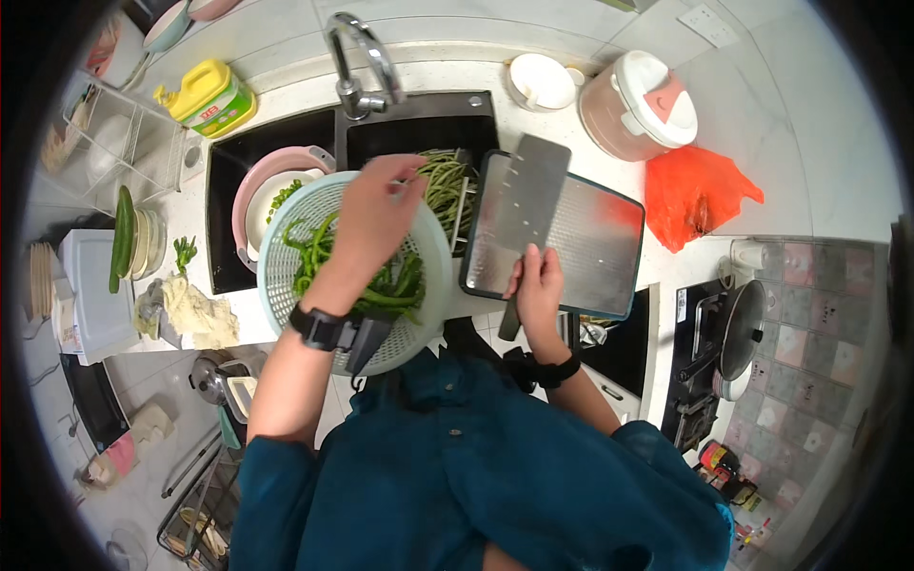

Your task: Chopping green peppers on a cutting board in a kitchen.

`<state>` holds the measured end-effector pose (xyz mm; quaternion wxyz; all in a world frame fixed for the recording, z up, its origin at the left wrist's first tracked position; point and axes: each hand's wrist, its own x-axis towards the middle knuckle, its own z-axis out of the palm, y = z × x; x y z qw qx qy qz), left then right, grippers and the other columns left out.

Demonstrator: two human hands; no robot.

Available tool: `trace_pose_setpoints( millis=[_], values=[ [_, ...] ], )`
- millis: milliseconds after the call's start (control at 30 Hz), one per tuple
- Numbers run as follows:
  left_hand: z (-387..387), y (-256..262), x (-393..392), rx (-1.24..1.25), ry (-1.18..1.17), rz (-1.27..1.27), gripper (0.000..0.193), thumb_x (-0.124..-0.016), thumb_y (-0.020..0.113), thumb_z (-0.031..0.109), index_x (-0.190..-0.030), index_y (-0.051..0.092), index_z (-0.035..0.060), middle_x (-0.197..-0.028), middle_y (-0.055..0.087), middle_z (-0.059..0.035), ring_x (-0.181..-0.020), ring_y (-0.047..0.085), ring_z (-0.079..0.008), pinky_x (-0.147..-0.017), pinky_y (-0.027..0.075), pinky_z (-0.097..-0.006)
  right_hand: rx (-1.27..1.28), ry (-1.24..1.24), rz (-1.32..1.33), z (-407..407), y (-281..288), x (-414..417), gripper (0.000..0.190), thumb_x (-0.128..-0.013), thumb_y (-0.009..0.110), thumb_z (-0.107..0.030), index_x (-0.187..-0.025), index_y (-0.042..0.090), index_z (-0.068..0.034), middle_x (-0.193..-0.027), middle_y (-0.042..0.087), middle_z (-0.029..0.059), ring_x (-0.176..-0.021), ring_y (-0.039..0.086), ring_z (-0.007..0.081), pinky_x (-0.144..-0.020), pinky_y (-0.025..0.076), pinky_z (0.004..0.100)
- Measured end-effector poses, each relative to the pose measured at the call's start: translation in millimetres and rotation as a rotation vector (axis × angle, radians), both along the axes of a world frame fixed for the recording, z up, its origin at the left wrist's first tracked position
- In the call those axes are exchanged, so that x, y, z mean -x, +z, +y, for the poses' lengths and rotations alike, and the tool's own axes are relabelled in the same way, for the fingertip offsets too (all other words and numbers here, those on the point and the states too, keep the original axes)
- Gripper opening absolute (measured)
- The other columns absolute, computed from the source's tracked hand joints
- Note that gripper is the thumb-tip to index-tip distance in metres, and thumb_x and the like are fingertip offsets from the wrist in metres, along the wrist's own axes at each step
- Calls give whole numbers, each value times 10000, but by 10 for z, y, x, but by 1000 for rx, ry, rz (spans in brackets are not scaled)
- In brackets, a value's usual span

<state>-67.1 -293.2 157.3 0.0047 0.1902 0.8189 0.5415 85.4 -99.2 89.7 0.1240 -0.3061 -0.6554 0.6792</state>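
Observation:
My right hand (540, 292) grips the handle of a metal cleaver (539, 189). The broad blade points away from me and lies over a metal cutting board (598, 243) with a textured face and dark rim. My left hand (378, 214) is above a pale green plastic colander (432, 314), its fingers curled toward the sink. Whether anything is between those fingertips is hidden. Inside the colander lie long green peppers (400, 289). Just beyond the fingers, a bunch of long green beans (450, 189) sits in the right sink basin.
A pink basin (246, 178) with a white bowl of chopped greens (285, 196) sits in the left basin under the chrome faucet (357, 78). A rice cooker (635, 107) and red plastic bag (696, 193) stand right. At left are a cucumber (123, 239) and yellow detergent jug (207, 96).

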Motion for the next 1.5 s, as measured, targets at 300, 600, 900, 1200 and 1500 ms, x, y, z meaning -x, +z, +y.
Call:
trace_pose_setpoints(
  millis=[300,600,900,1200,1500],
  values=[
    [1756,-974,-102,511,-367,31,437,-829,630,108,-1264,589,89,-1083,620,-161,-991,611,-331,-892,503,-426,-59,-132,-180,956,-440,-933,279,-1016,505,-223,-811,439,-46,-582,500,23,-435,482,101,-400,396,255],
    [2364,-1485,8,803,-338,99,434,-772,649,85,-1203,600,108,-1142,570,-171,-1018,578,-364,-910,494,-431,-38,-94,-245,1061,-630,-1275,211,-1003,521,-180,-851,473,-41,-576,490,24,-446,462,92,-412,375,250],
    [2125,-1248,-299,514,-432,-154,494,-661,805,61,-1116,614,46,-1095,582,-154,-1006,596,-327,-887,505,-401,31,-98,-225,1105,-910,-1253,219,-989,554,-207,-881,492,-26,-598,539,49,-474,522,120,-426,401,292],
    [2225,-1499,-14,698,-484,110,561,-683,645,-58,-1222,575,81,-1203,549,-167,-1109,542,-375,-925,485,-421,53,-75,-243,1021,-887,-1241,190,-985,560,-192,-917,521,-19,-599,542,50,-460,515,121,-427,407,281],
    [1984,-1476,-490,532,-560,-143,531,-661,770,-22,-1156,590,46,-1060,587,-143,-917,650,-283,-794,552,-367,52,-12,-245,939,-923,-1103,207,-987,559,-203,-898,507,-24,-593,545,51,-479,538,136,-447,418,296]
  ],
)
